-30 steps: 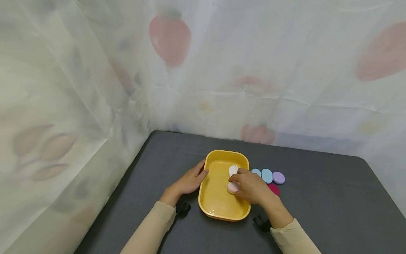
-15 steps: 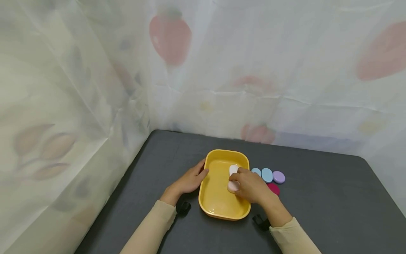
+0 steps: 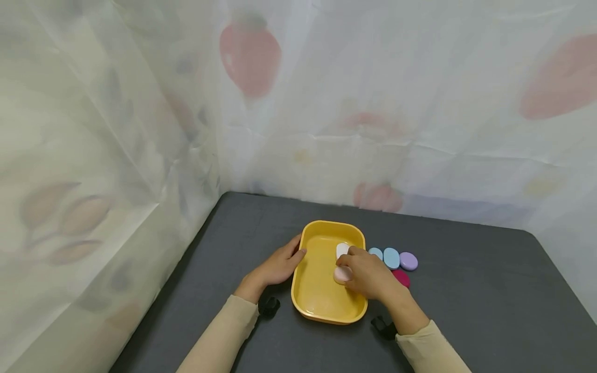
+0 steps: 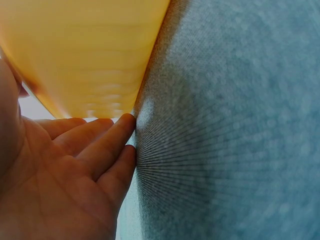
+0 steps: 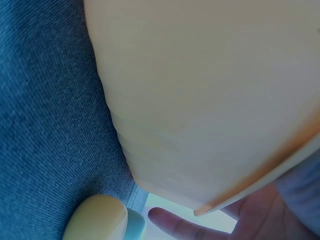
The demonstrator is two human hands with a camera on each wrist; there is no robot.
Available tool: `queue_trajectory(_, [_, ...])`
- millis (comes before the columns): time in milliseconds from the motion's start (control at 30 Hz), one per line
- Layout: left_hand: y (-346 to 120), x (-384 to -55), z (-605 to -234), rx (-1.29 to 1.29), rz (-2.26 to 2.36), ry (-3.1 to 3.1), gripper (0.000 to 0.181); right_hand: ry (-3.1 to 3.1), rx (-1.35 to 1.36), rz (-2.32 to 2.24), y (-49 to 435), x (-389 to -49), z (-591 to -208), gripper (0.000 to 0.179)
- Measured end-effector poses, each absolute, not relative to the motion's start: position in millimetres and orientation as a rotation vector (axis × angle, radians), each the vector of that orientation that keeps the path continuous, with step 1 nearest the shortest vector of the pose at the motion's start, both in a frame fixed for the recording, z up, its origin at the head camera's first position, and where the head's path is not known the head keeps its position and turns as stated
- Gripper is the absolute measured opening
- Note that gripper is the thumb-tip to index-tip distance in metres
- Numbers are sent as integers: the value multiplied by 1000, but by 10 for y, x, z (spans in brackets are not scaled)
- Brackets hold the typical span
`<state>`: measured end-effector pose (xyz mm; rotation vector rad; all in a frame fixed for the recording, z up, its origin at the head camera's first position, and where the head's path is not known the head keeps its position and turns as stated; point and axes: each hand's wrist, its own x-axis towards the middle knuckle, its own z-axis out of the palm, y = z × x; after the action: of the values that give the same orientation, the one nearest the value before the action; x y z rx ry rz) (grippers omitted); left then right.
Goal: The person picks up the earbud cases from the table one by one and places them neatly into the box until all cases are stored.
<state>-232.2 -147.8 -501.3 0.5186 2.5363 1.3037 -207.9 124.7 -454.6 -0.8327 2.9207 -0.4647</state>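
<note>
A yellow rectangular tray (image 3: 322, 305) stands on the dark table, its outer wall large in both wrist views. My left hand (image 3: 280, 263) holds its left side, thumb over the rim and fingers along the outside; in the left wrist view the fingertips (image 4: 129, 120) sit low by the wall. Reaching over the right rim, my right hand (image 3: 370, 272) grips a pale pink rounded disc (image 3: 342, 275) inside the tray. Just beyond its fingers lies a white rounded piece (image 3: 342, 250). The right fingertips are mostly hidden in the right wrist view, where one finger (image 5: 175, 223) shows past the tray's edge.
Right of the tray lie two light blue pieces (image 3: 391, 258), a lilac one (image 3: 408, 261) and a magenta one (image 3: 401, 278). The right wrist view shows a yellowish piece (image 5: 95, 220) before a teal one (image 5: 134, 225). Fruit-printed curtains (image 3: 420, 103) bound the table (image 3: 466, 300).
</note>
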Motion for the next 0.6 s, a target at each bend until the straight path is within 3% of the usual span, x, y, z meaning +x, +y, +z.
queue_trajectory(600, [-1475, -2299, -5022, 514, 1326, 2523, 61, 2998, -955, -508, 1294, -2022, -4471, 34])
